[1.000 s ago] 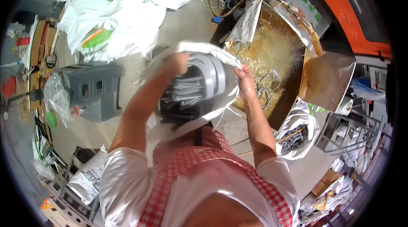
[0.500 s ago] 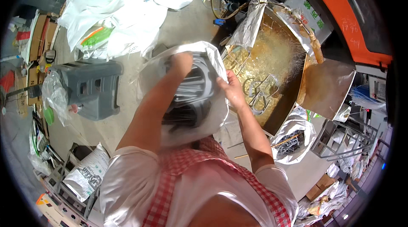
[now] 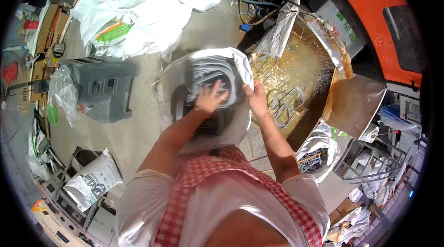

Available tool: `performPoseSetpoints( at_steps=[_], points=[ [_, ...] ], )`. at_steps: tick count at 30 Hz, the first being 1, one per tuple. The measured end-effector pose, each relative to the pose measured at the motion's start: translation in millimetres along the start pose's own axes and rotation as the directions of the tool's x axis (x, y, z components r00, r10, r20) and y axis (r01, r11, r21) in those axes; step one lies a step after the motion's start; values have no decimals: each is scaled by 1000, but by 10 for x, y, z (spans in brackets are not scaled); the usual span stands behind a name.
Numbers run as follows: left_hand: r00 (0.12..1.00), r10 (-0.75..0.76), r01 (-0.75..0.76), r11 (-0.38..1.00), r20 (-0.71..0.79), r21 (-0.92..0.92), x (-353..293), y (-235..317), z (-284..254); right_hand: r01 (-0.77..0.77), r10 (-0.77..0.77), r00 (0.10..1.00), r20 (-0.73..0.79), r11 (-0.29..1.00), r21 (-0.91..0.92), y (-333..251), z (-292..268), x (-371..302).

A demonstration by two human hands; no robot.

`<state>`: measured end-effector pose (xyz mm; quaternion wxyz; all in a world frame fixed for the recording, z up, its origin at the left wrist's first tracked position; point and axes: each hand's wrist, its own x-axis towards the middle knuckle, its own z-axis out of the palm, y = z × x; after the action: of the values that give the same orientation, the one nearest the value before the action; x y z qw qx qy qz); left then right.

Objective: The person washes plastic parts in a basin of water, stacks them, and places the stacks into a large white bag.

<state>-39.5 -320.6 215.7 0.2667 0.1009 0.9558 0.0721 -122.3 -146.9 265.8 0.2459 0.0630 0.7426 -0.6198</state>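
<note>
In front of me stands a wide-mouthed white sack [image 3: 167, 80] holding a stack of grey, rounded frame-like parts [image 3: 210, 69]. My left hand [image 3: 211, 97] is inside the sack's mouth with its fingers spread, resting on or just over the parts. At the sack's right rim, my right hand [image 3: 257, 99] pinches the folded edge. To the right lies a metal tank [image 3: 319, 116] of splashing yellowish water, with a few looped grey parts [image 3: 287, 103] in it. The lower parts in the sack are in shadow and blurred.
A grey plastic stool [image 3: 107, 90] lies on its side at the left. White sacks [image 3: 138, 20] are heaped at the far left. A smaller sack of dark pieces [image 3: 319, 157] stands below the tank. An orange machine [image 3: 365, 11] fills the far right.
My left hand has moved from the sack's far rim down onto the parts, and its fingers have spread. My right hand keeps hold of the right rim. The view has shifted slightly.
</note>
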Motion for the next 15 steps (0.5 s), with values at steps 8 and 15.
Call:
performPoseSetpoints(
  at_steps=[8, 15],
  points=[
    [944, 17, -89, 975, -330, -204, -335, -77, -241, 272, -383, 921, 74, 495, -825, -254, -184, -406],
    [451, -885, 524, 366, -114, -769, -561, -1027, -94, -362, 391, 917, -76, 898, 252, 724, -301, -208]
  ],
)
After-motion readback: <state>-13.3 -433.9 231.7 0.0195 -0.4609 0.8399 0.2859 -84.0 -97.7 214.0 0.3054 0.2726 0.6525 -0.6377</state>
